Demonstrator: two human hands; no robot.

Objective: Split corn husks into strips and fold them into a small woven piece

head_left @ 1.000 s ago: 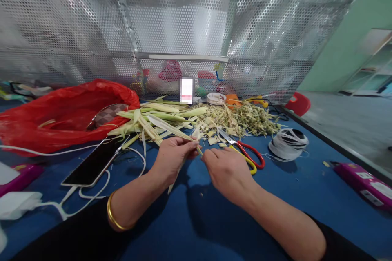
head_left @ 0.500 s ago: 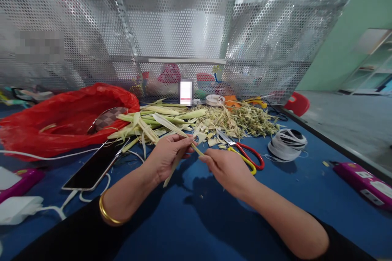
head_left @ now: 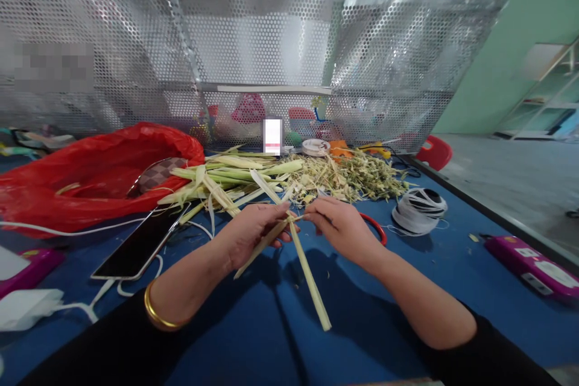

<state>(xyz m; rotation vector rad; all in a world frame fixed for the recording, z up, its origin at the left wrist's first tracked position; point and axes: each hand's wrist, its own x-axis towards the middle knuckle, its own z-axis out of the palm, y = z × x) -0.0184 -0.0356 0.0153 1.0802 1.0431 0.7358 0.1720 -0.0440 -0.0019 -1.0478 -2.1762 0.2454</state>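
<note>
My left hand [head_left: 253,233] is closed around a pale green leaf strip [head_left: 309,274], with a second strip sticking out below the palm toward me. My right hand [head_left: 340,224] pinches the same strip at its upper part, fingertips almost touching the left hand's. The strip's long free end hangs down toward me over the blue table [head_left: 280,338]. Just behind my hands lies a pile of long green leaves [head_left: 230,178] and a heap of cut scraps [head_left: 353,176]. Red-handled scissors [head_left: 376,226] lie partly hidden behind my right hand.
A red plastic bag [head_left: 94,172] lies at the left, with a phone [head_left: 138,244] on a white cable beside it. A coil of white cord [head_left: 420,204] sits at the right and a pink box [head_left: 527,259] further right. A perforated metal screen [head_left: 271,60] closes the back.
My right hand has moved up and closer to the left hand. The leaf strip has been drawn out, and its long end now hangs toward me.
</note>
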